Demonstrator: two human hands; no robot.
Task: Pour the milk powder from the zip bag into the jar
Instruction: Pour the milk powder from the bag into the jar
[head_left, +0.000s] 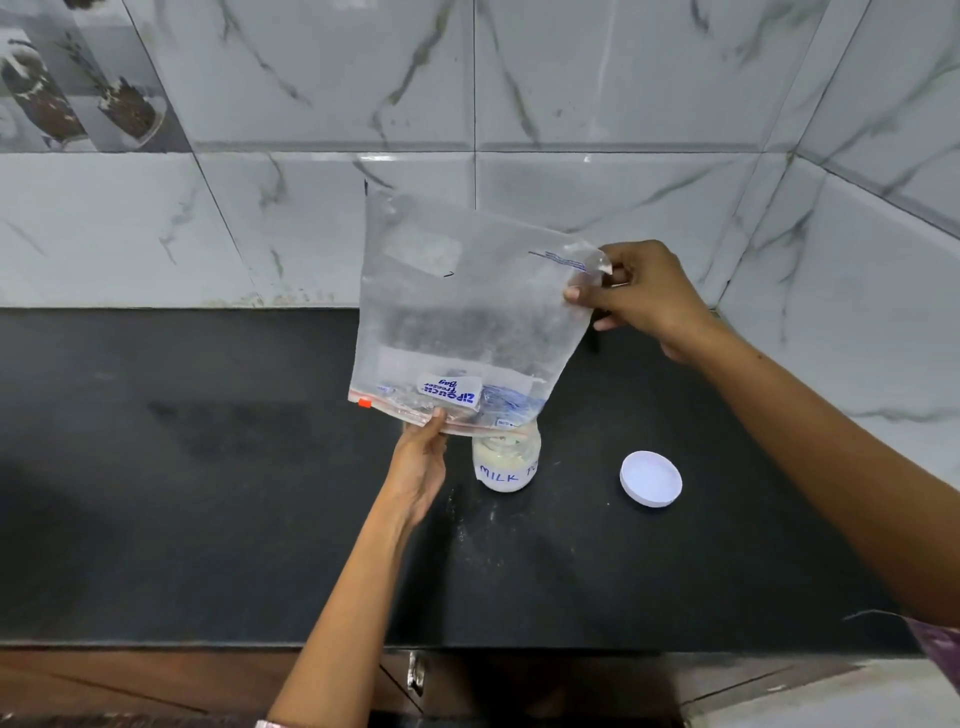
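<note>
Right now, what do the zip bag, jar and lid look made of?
Zip bag: thin clear plastic film, creased, dusted inside, with a red-striped zip edge. Jar: translucent, probably plastic, possibly glass; handwriting on its side. Lid: matte white, likely plastic.

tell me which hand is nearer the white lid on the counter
Neither clearly. The left hand holds the zip bag mouth beside the jar; the right hand pinches its raised corner above the lid.

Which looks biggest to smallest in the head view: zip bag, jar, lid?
1. zip bag, largest by far.
2. jar and white lid look about alike; the bag hides the jar's top, so no ranking.
</note>
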